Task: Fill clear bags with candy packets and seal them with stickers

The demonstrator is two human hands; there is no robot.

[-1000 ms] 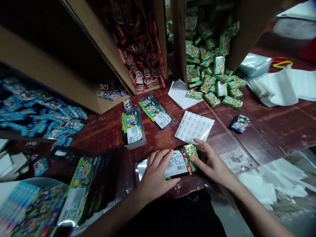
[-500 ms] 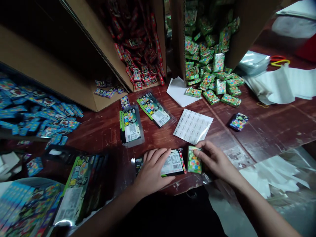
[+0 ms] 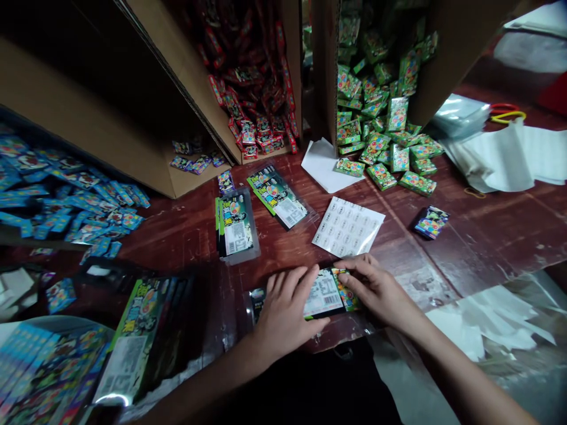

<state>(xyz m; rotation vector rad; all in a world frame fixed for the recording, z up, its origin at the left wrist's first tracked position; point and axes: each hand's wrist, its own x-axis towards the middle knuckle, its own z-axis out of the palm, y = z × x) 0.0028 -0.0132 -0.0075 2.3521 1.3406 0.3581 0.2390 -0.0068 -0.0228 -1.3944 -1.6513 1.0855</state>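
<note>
My left hand (image 3: 286, 307) lies with its fingers stretched over a flat black printed packet (image 3: 325, 294), pressing it to the table near the front edge. Part of the packet is hidden under that hand. At its right end, my right hand (image 3: 374, 289) pinches a small green box (image 3: 349, 295) with colourful round pictures. The box meets the packet's end and partly tucks against it; whether it is inside cannot be made out. Beyond the hands rests a sheet of round stickers (image 3: 348, 227). Two similar clear-sleeved packs, one left (image 3: 237, 227) and one behind it (image 3: 279, 198), lie farther off.
Cardboard cartons stand at the back, holding red boxes (image 3: 261, 127) and green boxes (image 3: 392, 141). Blue boxes (image 3: 88, 200) are heaped at the left. A dark purple box (image 3: 432, 222) sits at the right. Stacked printed packs (image 3: 133, 336) stand front left; yellow-handled scissors (image 3: 507, 115) lie back right.
My right hand has moved the green box left against the packet's end, where less of it shows. My left hand and the packet appear slightly farther right.
</note>
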